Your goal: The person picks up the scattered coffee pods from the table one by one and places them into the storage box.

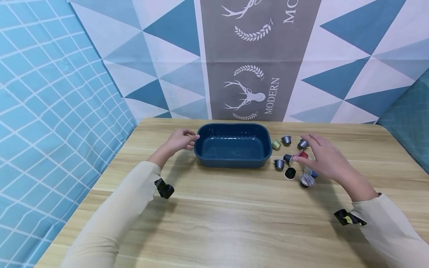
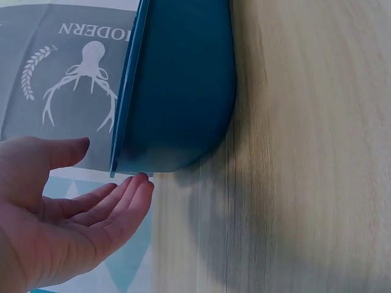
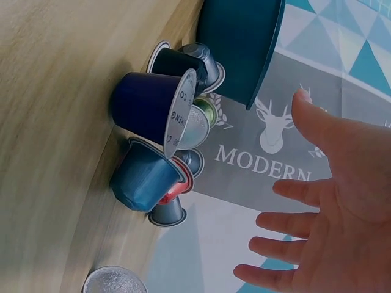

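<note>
A deep blue rectangular dish (image 1: pixel 232 163) stands at the back of the wooden table. At its left end is my left hand (image 1: pixel 181 140), its fingertips right at the rim; in the left wrist view the thumb stands apart from the relaxed fingers. To the right of the dish lies a loose cluster of coffee capsules: green (image 1: pixel 276 144), black (image 1: pixel 290 173), red (image 1: pixel 303 154), grey (image 1: pixel 286 140) and blue ones. Over the cluster's right side hovers my right hand (image 1: pixel 323 158), fingers spread and holding nothing. It partly hides the red and blue capsules in the head view.
A patterned cloth (image 1: pixel 248 93) with deer heads hangs behind the table's back edge. Blue checked cloth (image 1: pixel 50 111) covers the left side. A capsule with a printed lid (image 1: pixel 307 180) sits at the cluster's front. Each sleeve carries a small black camera (image 1: pixel 164 188).
</note>
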Demonstrator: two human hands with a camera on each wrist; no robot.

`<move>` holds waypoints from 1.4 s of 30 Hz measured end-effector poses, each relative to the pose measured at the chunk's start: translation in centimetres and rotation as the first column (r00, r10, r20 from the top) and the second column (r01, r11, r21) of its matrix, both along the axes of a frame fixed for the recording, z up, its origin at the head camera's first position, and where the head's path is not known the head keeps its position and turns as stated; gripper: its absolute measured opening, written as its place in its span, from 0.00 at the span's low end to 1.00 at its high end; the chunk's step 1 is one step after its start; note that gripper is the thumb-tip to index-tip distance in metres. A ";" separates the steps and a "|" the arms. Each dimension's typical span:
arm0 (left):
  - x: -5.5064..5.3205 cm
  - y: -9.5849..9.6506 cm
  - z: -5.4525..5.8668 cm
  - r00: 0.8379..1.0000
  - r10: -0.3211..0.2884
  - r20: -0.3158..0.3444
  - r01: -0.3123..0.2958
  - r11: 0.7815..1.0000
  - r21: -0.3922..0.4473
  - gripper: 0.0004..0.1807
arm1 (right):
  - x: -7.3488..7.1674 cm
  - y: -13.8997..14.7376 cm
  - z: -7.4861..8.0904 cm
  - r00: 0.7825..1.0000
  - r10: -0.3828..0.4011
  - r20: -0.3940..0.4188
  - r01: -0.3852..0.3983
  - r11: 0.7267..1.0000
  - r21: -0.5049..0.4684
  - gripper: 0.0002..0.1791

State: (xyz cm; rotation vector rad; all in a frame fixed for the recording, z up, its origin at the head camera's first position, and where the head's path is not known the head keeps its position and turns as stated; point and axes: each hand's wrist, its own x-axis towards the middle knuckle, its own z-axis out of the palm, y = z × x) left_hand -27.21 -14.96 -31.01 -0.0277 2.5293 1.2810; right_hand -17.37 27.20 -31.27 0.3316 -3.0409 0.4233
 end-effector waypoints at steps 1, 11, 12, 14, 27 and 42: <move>-0.1 0.1 0.0 1.000 0.007 0.005 -0.007 1.000 0.014 0.27 | 0.0 0.0 0.0 1.000 -0.002 0.001 0.002 1.000 0.005 0.47; -0.4 0.5 -0.2 0.996 0.081 0.045 -0.085 0.993 0.086 0.25 | 0.0 -0.1 0.1 1.000 -0.001 0.003 0.001 1.000 0.019 0.46; -0.5 0.6 -0.2 0.995 0.086 0.050 -0.090 0.992 0.089 0.25 | 0.1 -0.1 0.1 1.000 0.003 0.000 -0.003 1.000 0.017 0.45; -0.5 0.7 -0.2 0.993 0.098 0.062 -0.104 0.990 0.099 0.25 | 0.2 -0.2 0.1 1.000 0.012 -0.007 -0.012 1.000 0.013 0.45; -0.8 0.1 -1.2 0.981 0.102 0.168 -0.129 0.978 0.163 0.24 | 0.8 -0.2 -0.4 0.999 0.049 0.008 -0.049 0.999 -0.009 0.43; -0.8 -0.6 -0.8 0.968 0.060 0.244 -0.129 0.952 0.276 0.26 | 1.3 0.1 -0.2 0.996 0.080 0.034 -0.078 0.995 -0.057 0.41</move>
